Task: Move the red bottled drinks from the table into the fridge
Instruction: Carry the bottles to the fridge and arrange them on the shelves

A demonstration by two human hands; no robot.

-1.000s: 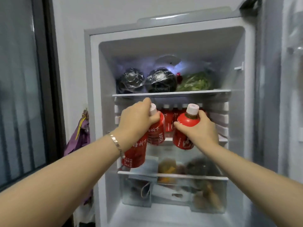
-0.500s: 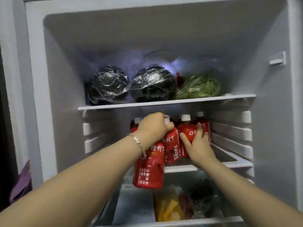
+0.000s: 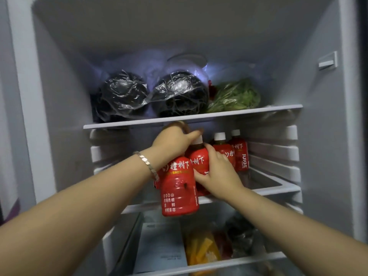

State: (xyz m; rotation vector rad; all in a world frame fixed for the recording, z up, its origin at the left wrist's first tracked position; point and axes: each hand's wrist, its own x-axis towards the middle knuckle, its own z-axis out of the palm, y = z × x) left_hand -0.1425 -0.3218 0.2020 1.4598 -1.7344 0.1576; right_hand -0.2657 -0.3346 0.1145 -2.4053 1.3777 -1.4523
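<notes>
Glossy red plastic bottles (image 3: 179,188), crinkled shiny film wraps (image 3: 121,96), smooth matt white fridge walls (image 3: 318,136).

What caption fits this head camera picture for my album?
Left hand grips a red bottle by its top; right hand holds a second bottle at the middle shelf.

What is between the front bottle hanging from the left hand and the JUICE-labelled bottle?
Head view: a second red bottle, gripped by the right hand, then another white-capped bottle.

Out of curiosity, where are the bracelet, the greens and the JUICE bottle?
Bracelet (image 3: 146,163): head view, middle of band.
Greens (image 3: 237,95): head view, middle of bunch.
JUICE bottle (image 3: 241,154): head view, red label.
</notes>
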